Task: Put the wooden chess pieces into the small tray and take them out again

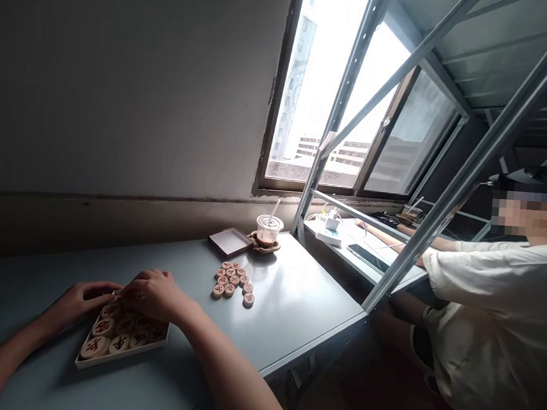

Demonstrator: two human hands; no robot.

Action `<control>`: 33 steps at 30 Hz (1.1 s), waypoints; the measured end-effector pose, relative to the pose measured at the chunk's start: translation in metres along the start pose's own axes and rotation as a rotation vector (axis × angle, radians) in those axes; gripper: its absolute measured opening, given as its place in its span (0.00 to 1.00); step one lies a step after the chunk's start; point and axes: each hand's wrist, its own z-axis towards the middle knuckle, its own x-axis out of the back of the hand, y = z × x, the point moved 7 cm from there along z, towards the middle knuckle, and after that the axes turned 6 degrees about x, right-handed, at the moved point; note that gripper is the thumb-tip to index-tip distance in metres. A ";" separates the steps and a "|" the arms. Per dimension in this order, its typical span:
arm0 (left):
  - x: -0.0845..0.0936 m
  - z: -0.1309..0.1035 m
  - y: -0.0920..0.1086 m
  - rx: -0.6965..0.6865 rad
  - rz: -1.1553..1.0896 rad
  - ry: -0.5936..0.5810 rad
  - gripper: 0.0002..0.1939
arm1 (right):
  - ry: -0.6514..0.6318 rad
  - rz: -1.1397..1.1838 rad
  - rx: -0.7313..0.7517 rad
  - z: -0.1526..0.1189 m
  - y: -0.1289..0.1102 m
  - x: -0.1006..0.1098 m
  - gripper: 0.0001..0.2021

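A shallow white box of round wooden Chinese chess pieces rests on the table in front of me. My left hand is at the box's far left edge, its thumb and fingers closed around that side. Over the far part of the box, my right hand bends down with curled fingers among the pieces. Its fingertips are largely hidden, so what they grip is unclear. Several loose Chinese chess pieces lie grouped face up to the right of the box.
A dark-edged box lid lies behind the loose pieces, near a plastic cup with a straw in a carton holder. A metal frame post rises at the table's right end. Beyond it, a person sits at another desk.
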 end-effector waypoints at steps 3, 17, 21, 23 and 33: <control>0.000 -0.006 0.008 0.016 0.050 0.008 0.22 | 0.081 0.046 -0.139 -0.007 0.018 0.021 0.07; 0.010 -0.025 0.031 0.104 0.118 0.193 0.22 | -0.053 -0.458 -0.491 -0.052 0.061 0.061 0.11; 0.002 -0.026 0.039 0.017 0.046 0.083 0.19 | -0.079 -0.140 -0.125 -0.026 0.007 0.032 0.12; 0.000 -0.026 0.042 -0.022 0.029 0.058 0.17 | -0.150 -0.060 0.034 -0.017 -0.020 0.010 0.15; 0.001 -0.027 0.045 -0.051 -0.023 0.054 0.13 | -0.031 -0.069 -0.002 -0.008 -0.029 -0.007 0.11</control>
